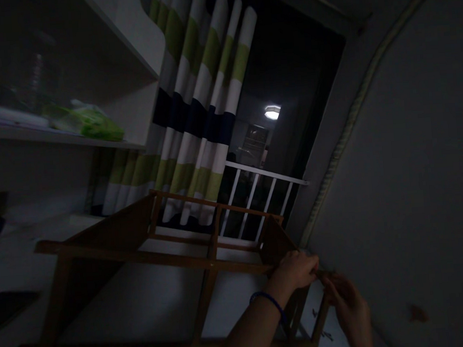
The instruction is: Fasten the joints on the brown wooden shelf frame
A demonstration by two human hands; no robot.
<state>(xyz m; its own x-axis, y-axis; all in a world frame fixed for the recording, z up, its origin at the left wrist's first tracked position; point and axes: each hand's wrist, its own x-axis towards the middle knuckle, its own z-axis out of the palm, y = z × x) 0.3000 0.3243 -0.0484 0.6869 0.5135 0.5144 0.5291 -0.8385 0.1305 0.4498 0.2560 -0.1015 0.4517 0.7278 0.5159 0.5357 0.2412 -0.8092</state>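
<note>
A brown wooden shelf frame (pixel 138 258) lies across a pale surface, with crossbars and panels at its two ends. My left hand (pixel 297 268), a dark blue bracelet on its wrist, is closed at the frame's right end, its fingers curled over the wood. Just to the right is my right hand (pixel 347 297), thumb and fingers pinched together near the left fingertips, by the frame's corner. What the right fingers pinch is too dark and small to make out. Several small dark pieces (pixel 326 336), perhaps screws, lie on the surface below the right hand.
A white shelf unit (pixel 148 58) at upper left holds a green plastic packet (pixel 99 124). Behind the frame hang striped curtains (pixel 203 112) beside a dark window with a white railing (pixel 255 174). A wrapped pipe (pixel 347 128) runs along the right wall. A dark flat object (pixel 11 308) lies at left.
</note>
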